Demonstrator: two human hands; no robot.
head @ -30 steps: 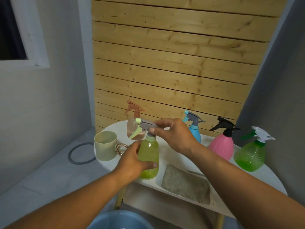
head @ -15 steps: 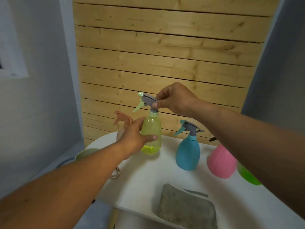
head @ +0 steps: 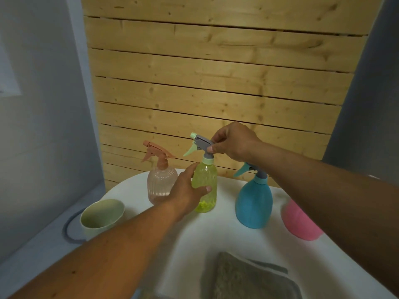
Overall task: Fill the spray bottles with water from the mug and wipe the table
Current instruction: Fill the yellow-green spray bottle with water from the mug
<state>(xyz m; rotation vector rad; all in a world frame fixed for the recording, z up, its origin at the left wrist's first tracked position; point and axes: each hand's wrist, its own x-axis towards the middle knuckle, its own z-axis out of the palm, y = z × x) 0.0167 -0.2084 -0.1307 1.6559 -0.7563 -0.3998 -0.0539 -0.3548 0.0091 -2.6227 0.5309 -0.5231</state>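
While the yellow-green spray bottle [head: 205, 186] stands upright on the white table [head: 226, 238], its long axis runs straight up, and that axis is what the coming move turns on; the left hand [head: 186, 194] wraps the bottle's body from the left side, thumb across the front and fingers curled round the back, so it looks set to hold the body steady; the right hand [head: 234, 141] sits directly above and to the right, thumb and fingertips pinching the grey trigger head [head: 201, 144] just over the pale green collar [head: 207, 159]; nozzle points left, away from the right hand; judgement: right hand is the one placed to twist the head about the vertical axis and then lift it straight up, since the dip tube inside would need a vertical pull to clear the neck; whether the cap is already loose cannot be told; mug [head: 102, 216] stands near the table's left edge, well apart from the bottle, closer to the left hand, mouth up, water level not readable; pink ribbed spray bottle [head: 161, 182] is just beside and behind the left hand, blue spray bottle [head: 254, 201] to the right, pink round bottle [head: 300, 223] partly hidden by the right forearm; grey cloth [head: 248, 277] lies at the near edge, untouched, so wiping not yet begun.
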